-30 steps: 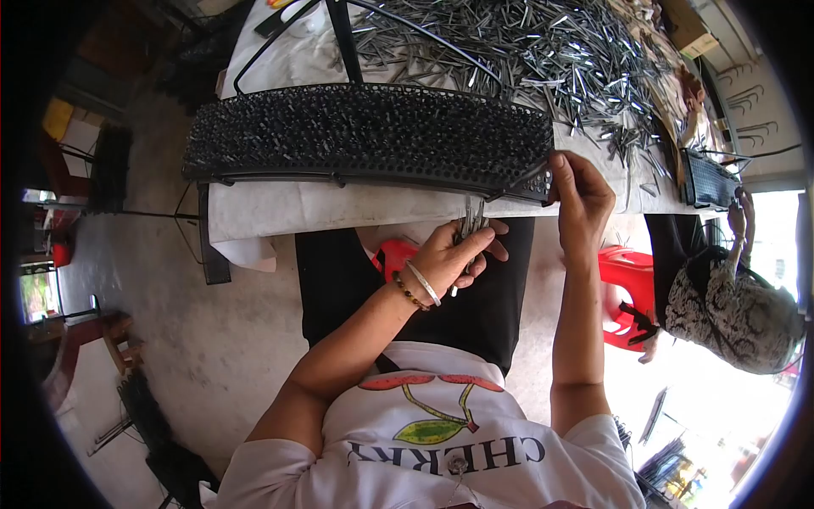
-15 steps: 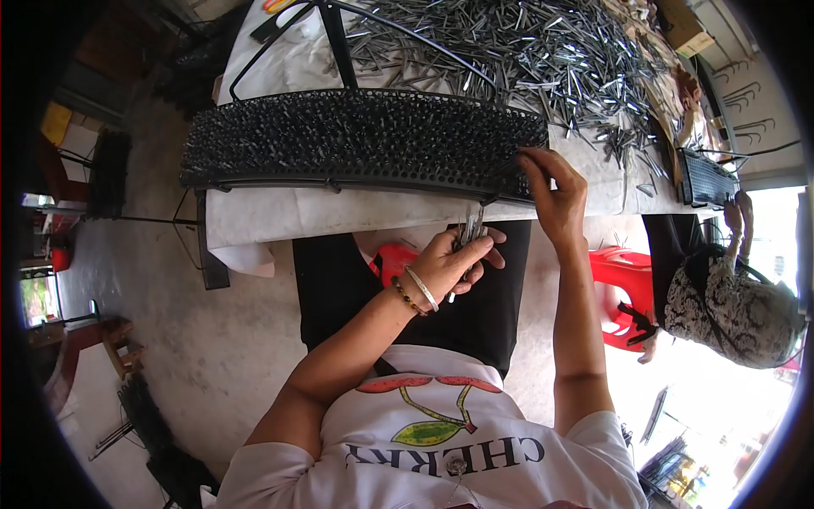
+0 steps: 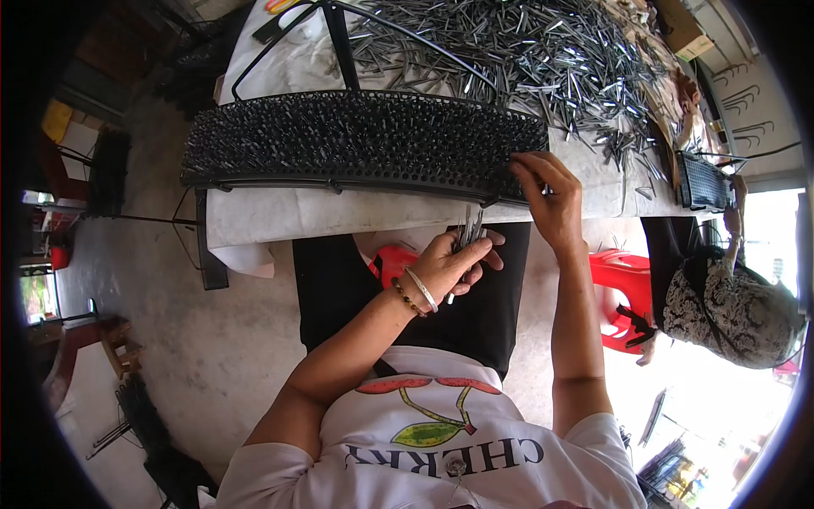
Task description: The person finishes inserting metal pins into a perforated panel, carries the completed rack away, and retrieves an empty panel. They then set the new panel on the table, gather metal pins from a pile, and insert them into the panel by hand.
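Observation:
A long black perforated panel (image 3: 339,176) lies along the table's near edge, its holes crowded with short dark upright pieces. My left hand (image 3: 448,267) is closed around a small bundle of thin metal strips (image 3: 471,225), held below the table edge with the ends pointing up. At the panel's right end, my right hand (image 3: 553,199) has thumb and forefinger pinched together against the holes. Whatever is between those fingertips is too small and hidden to make out.
A wide heap of loose metal strips (image 3: 526,51) covers the back of the table (image 3: 288,206). A black wire stand (image 3: 337,42) rises behind the panel. To the right, another person (image 3: 733,305) works at a smaller perforated panel (image 3: 704,180) beside a red stool (image 3: 623,284).
My right hand has shifted slightly left and down at the panel's right end. My left hand stays in place with its bundle. The other person's arm has moved up toward the table.

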The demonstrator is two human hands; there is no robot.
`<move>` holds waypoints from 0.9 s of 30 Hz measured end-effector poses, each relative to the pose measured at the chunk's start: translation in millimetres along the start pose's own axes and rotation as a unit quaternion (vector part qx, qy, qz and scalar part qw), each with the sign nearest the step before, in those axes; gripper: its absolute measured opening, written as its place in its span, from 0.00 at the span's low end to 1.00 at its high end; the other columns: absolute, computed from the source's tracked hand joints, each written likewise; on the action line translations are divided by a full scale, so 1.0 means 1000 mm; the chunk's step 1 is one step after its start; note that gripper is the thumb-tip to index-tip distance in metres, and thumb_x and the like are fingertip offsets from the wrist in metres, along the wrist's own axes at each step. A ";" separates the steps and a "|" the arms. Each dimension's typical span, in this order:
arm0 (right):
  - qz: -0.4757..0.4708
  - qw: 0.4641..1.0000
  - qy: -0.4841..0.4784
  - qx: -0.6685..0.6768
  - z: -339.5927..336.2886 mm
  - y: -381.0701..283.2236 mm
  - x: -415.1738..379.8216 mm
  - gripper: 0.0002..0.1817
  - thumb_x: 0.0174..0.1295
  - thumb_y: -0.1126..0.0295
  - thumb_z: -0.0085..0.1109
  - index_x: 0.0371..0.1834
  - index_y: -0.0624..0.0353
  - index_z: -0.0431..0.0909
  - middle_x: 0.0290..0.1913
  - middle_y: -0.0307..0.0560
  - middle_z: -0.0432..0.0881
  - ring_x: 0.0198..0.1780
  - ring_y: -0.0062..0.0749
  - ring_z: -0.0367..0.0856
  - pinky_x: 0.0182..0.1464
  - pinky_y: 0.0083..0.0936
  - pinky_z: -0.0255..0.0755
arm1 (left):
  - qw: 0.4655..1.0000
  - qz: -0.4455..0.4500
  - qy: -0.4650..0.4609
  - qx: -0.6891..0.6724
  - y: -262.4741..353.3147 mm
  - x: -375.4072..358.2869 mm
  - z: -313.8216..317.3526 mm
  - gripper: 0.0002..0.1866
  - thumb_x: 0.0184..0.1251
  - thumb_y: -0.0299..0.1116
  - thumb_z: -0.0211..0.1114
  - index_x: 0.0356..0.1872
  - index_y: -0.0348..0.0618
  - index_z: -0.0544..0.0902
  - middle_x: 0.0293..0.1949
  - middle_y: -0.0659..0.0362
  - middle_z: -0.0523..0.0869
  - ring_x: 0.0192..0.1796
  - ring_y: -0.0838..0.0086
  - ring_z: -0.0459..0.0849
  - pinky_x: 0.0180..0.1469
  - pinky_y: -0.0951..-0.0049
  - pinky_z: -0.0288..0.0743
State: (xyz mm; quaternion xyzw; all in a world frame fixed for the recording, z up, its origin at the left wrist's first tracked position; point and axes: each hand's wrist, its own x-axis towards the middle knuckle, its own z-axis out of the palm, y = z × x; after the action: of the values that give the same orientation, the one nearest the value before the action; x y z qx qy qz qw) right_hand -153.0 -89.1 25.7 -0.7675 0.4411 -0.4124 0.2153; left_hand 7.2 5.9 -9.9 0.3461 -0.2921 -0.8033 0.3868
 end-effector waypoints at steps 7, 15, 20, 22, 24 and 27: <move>0.043 0.999 -0.006 0.003 0.003 -0.005 0.001 0.06 0.54 0.77 0.59 0.36 0.64 0.80 0.33 0.45 0.80 0.28 0.26 0.78 0.30 0.19 0.70 | 1.000 -0.004 0.007 -0.011 0.000 0.001 0.000 0.15 0.69 0.37 0.50 0.49 0.37 0.73 0.33 0.56 0.79 0.21 0.88 0.64 0.15 0.90 0.55; 0.009 1.000 0.014 0.022 -0.001 -0.009 0.002 0.07 0.54 0.77 0.60 0.36 0.64 0.80 0.32 0.44 0.80 0.28 0.24 0.77 0.30 0.18 0.69 | 1.000 -0.002 0.010 -0.016 0.001 -0.001 -0.001 0.15 0.69 0.37 0.50 0.49 0.37 0.73 0.33 0.56 0.79 0.22 0.88 0.64 0.15 0.90 0.55; 0.068 0.992 0.073 0.073 -0.016 -0.017 0.001 0.07 0.54 0.78 0.60 0.36 0.65 0.80 0.29 0.42 0.79 0.26 0.19 0.74 0.30 0.16 0.66 | 1.000 -0.001 -0.007 -0.027 0.003 -0.001 0.002 0.14 0.68 0.35 0.51 0.49 0.36 0.73 0.34 0.57 0.79 0.23 0.87 0.65 0.17 0.89 0.56; 0.080 0.992 0.081 0.061 -0.016 -0.009 -0.001 0.07 0.54 0.78 0.59 0.36 0.65 0.80 0.28 0.42 0.78 0.25 0.19 0.72 0.29 0.15 0.65 | 0.999 0.000 -0.011 -0.032 0.002 0.000 0.003 0.14 0.68 0.34 0.52 0.48 0.36 0.73 0.34 0.57 0.79 0.23 0.87 0.65 0.17 0.88 0.57; 0.076 0.994 0.077 0.025 -0.013 -0.001 -0.004 0.06 0.54 0.78 0.59 0.36 0.65 0.80 0.27 0.43 0.78 0.23 0.18 0.70 0.28 0.16 0.64 | 0.999 0.001 -0.006 -0.033 -0.002 0.002 0.004 0.13 0.67 0.33 0.52 0.48 0.36 0.73 0.34 0.57 0.79 0.24 0.87 0.65 0.18 0.87 0.57; 0.068 0.995 0.076 -0.003 -0.008 0.004 -0.007 0.06 0.54 0.78 0.59 0.36 0.65 0.79 0.26 0.43 0.77 0.23 0.18 0.69 0.27 0.16 0.64 | 0.999 -0.013 -0.005 -0.037 -0.004 0.003 0.001 0.13 0.67 0.33 0.53 0.47 0.36 0.73 0.35 0.57 0.79 0.25 0.86 0.68 0.18 0.87 0.60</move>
State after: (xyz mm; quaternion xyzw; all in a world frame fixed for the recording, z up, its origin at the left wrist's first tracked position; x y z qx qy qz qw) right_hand -163.4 -84.8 24.0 -0.7027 0.5089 -0.4523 0.2065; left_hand 3.0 5.8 -13.3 0.3307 -0.2598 -0.8203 0.3877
